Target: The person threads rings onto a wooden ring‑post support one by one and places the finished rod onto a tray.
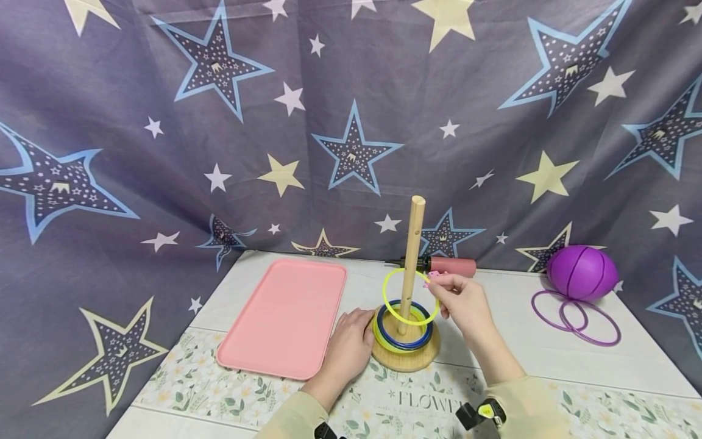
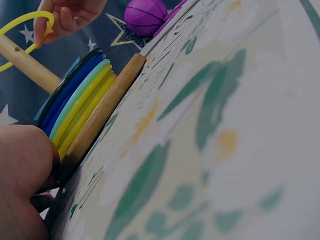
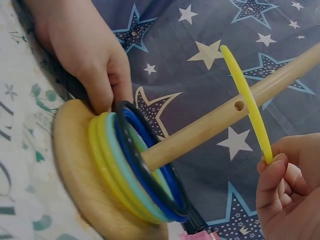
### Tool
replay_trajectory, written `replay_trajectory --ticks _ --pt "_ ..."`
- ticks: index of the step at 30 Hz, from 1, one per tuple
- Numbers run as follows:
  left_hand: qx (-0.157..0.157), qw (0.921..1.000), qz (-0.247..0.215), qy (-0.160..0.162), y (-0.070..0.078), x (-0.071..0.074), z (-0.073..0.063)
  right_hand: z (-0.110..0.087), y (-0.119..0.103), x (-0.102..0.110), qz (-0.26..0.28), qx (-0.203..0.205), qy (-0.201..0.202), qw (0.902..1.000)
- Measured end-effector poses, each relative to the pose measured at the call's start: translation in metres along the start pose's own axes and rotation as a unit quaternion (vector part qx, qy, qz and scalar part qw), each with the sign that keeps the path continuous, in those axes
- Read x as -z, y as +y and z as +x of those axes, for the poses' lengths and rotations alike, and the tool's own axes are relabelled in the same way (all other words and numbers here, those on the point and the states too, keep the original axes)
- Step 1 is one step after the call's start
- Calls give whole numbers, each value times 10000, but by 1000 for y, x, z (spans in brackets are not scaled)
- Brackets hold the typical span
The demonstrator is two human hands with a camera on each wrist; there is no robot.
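A wooden ring-toss stand, with an upright pole (image 1: pixel 415 231) and a round base (image 1: pixel 406 364), stands on the table. Stacked around the pole's foot are yellow, light teal, blue and dark rings (image 3: pixel 145 165). My right hand (image 1: pixel 463 305) pinches a yellow ring (image 3: pixel 248 102) between thumb and fingers. That ring is tilted and appears to encircle the pole, well above the stack. On the stand's left side, my left hand (image 1: pixel 350 341) grips the base's edge beside the stacked rings; some of its fingertips are hidden.
Left of the stand lies a pink tray (image 1: pixel 285 317). Behind it is a red and black hand pump (image 1: pixel 452 266), with a small pink thing (image 1: pixel 434 277) close to my right fingers. A purple ball (image 1: pixel 582 272) and purple rings (image 1: pixel 600 314) lie at the right.
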State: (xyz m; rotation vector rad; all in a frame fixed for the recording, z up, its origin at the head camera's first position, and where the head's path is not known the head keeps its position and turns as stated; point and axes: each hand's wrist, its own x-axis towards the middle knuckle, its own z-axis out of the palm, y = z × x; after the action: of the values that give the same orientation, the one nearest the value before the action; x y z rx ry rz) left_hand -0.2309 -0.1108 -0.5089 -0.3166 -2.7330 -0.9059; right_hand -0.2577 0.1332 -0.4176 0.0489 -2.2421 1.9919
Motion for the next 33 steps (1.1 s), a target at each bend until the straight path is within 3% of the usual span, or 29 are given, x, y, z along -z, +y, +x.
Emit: replay_trajectory --ticks 10,33 --pt "-64 10000 1 -10 -1 0 0 -3 11 -4 -10 -91 46 9999" --pt "-39 10000 -10 -85 0 2 0 -1 33 -8 -755 -202 -47 9969"
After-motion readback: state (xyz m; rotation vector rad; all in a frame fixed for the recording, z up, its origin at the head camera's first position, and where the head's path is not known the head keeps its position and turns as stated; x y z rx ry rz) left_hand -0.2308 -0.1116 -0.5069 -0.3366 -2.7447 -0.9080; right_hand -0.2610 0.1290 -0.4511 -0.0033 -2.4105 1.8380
